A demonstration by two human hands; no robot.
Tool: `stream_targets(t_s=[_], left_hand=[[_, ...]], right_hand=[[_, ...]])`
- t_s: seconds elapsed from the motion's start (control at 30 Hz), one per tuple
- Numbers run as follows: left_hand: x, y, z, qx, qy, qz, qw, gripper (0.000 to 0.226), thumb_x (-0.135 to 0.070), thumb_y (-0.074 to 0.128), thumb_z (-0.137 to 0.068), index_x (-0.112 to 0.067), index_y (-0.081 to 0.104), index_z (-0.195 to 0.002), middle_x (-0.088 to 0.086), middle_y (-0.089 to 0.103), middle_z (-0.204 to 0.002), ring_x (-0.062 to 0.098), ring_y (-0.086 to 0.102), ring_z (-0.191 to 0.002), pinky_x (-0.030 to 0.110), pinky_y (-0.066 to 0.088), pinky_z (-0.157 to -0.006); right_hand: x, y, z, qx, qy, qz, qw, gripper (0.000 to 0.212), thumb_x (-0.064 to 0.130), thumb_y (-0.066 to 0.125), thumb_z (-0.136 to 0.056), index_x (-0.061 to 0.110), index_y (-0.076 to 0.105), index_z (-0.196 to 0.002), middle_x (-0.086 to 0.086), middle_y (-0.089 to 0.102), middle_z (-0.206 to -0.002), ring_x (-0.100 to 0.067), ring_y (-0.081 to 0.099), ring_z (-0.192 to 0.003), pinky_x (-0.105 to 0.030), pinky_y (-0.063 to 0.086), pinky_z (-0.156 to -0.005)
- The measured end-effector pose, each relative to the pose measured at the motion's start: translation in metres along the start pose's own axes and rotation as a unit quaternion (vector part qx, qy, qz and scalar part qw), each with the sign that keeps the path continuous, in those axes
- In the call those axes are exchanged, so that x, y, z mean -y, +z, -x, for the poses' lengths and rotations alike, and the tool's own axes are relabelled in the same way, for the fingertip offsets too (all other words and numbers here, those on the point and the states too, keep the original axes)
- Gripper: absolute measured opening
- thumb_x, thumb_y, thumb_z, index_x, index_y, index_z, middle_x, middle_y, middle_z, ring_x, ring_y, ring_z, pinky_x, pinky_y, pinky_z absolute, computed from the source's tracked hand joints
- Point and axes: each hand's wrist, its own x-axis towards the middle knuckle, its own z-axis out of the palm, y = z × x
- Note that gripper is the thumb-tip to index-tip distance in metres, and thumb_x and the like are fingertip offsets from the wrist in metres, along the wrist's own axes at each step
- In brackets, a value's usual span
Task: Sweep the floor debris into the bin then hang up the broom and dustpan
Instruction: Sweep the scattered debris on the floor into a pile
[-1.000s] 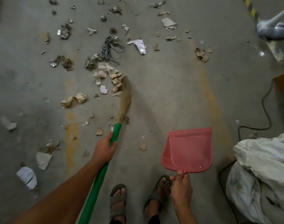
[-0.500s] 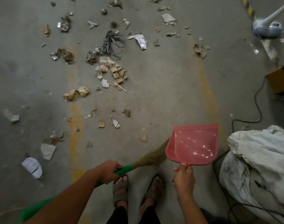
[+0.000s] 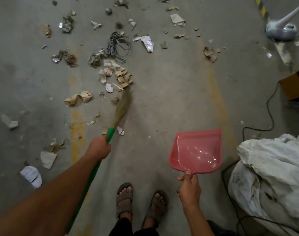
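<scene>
Green-handled straw broom (image 3: pixel 121 108), clenched in the left hand (image 3: pixel 99 148), touches the torn cardboard scraps (image 3: pixel 123 77); the right hand (image 3: pixel 189 188) grips the empty pink plastic dustpan (image 3: pixel 196 150) well apart, so a hard stroke could scatter scraps past it.

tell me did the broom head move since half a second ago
Yes. The broom's bristles swung away from the person's feet and the pink dustpan, forward to the torn cardboard pile, held by the left hand.

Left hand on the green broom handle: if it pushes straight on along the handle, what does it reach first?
Likely the left hand meets the pile of torn brown cardboard scraps at the broom's straw bristles; depth is unclear.
</scene>
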Motion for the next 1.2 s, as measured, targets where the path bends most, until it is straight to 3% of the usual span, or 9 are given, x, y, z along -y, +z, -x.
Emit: stream_targets(t_s=[0.17,0.47,0.6,0.67,0.73,0.83,0.9,1.07,1.2], left_hand=[[-0.04,-0.014,0.012,-0.04,0.047,0.088,0.994,0.058,-0.025,0.061,-0.095,-0.014,0.051,-0.15,0.023,0.072,-0.113,0.041,0.068,-0.102,0.042,0.055,-0.087],[-0.178,-0.01,0.046,0.062,0.165,0.231,0.957,0.069,-0.031,0.068,-0.083,-0.023,0.048,-0.149,0.007,0.068,-0.125,0.024,0.074,-0.08,0.039,0.062,-0.078],[-0.247,0.0,0.031,0.115,0.118,0.36,0.918,0.083,-0.012,0.074,-0.083,-0.022,0.037,-0.156,0.004,0.059,-0.132,0.022,0.075,-0.078,0.028,0.061,-0.065],[-0.269,0.009,0.017,0.151,0.07,0.419,0.893,0.091,-0.009,0.074,-0.081,-0.024,0.03,-0.159,0.007,0.058,-0.137,0.025,0.075,-0.083,0.033,0.061,-0.07],[-0.284,0.019,0.01,0.204,0.016,0.463,0.862,0.08,-0.002,0.068,-0.088,-0.023,0.031,-0.156,0.017,0.062,-0.124,0.027,0.071,-0.071,0.038,0.06,-0.064],[-0.302,0.036,0.008,0.212,-0.016,0.423,0.881,0.05,-0.007,0.063,-0.096,-0.014,0.046,-0.143,0.02,0.066,-0.093,0.021,0.06,-0.058,0.034,0.053,-0.053],[-0.314,0.045,0.005,0.187,-0.02,0.407,0.894,0.048,-0.009,0.064,-0.096,-0.015,0.047,-0.141,0.02,0.065,-0.085,0.021,0.059,-0.056,0.034,0.051,-0.051],[-0.353,0.055,0.013,0.187,0.024,0.393,0.9,0.058,-0.012,0.069,-0.095,-0.023,0.046,-0.146,0.021,0.069,-0.096,0.025,0.061,-0.055,0.037,0.054,-0.05],[-0.415,0.048,0.005,0.222,0.075,0.413,0.88,0.064,0.004,0.066,-0.09,-0.023,0.047,-0.146,0.019,0.07,-0.108,0.025,0.056,-0.057,0.033,0.049,-0.047]], right_hand=[[0.027,-0.01,0.001,-0.013,-0.013,-0.009,1.0,0.05,0.058,0.036,-0.105,0.021,0.062,-0.085,-0.005,0.072,-0.073,-0.035,0.068,-0.066,-0.059,0.061,-0.075],[0.081,-0.037,-0.011,-0.022,-0.02,-0.042,0.999,0.051,0.058,0.035,-0.106,0.019,0.063,-0.089,-0.003,0.073,-0.074,-0.033,0.07,-0.07,-0.055,0.061,-0.077],[0.101,-0.046,-0.04,-0.03,-0.005,-0.063,0.998,0.045,0.052,0.037,-0.111,0.02,0.063,-0.091,-0.001,0.074,-0.08,-0.032,0.07,-0.073,-0.055,0.06,-0.079],[0.104,-0.047,-0.061,-0.023,-0.008,-0.077,0.997,0.048,0.057,0.036,-0.108,0.022,0.063,-0.089,0.0,0.074,-0.077,-0.033,0.07,-0.071,-0.055,0.061,-0.077],[0.107,-0.053,-0.082,-0.021,-0.011,-0.071,0.997,0.048,0.061,0.036,-0.105,0.024,0.062,-0.088,0.002,0.074,-0.075,-0.033,0.07,-0.07,-0.055,0.061,-0.075],[0.113,-0.071,-0.106,-0.006,-0.013,-0.084,0.996,0.038,0.052,0.039,-0.11,0.027,0.06,-0.089,0.006,0.074,-0.08,-0.034,0.07,-0.073,-0.057,0.061,-0.076],[0.114,-0.086,-0.126,-0.006,-0.019,-0.084,0.996,0.034,0.054,0.039,-0.108,0.035,0.059,-0.088,0.013,0.074,-0.081,-0.035,0.07,-0.074,-0.059,0.06,-0.077],[0.113,-0.129,-0.186,-0.029,-0.01,-0.074,0.997,0.049,0.073,0.033,-0.088,0.032,0.06,-0.087,0.013,0.074,-0.079,-0.04,0.07,-0.074,-0.061,0.059,-0.077],[0.112,-0.154,-0.233,-0.04,0.001,-0.096,0.995,0.04,0.077,0.031,-0.082,0.047,0.058,-0.085,0.02,0.073,-0.083,-0.049,0.068,-0.078,-0.066,0.058,-0.078]])
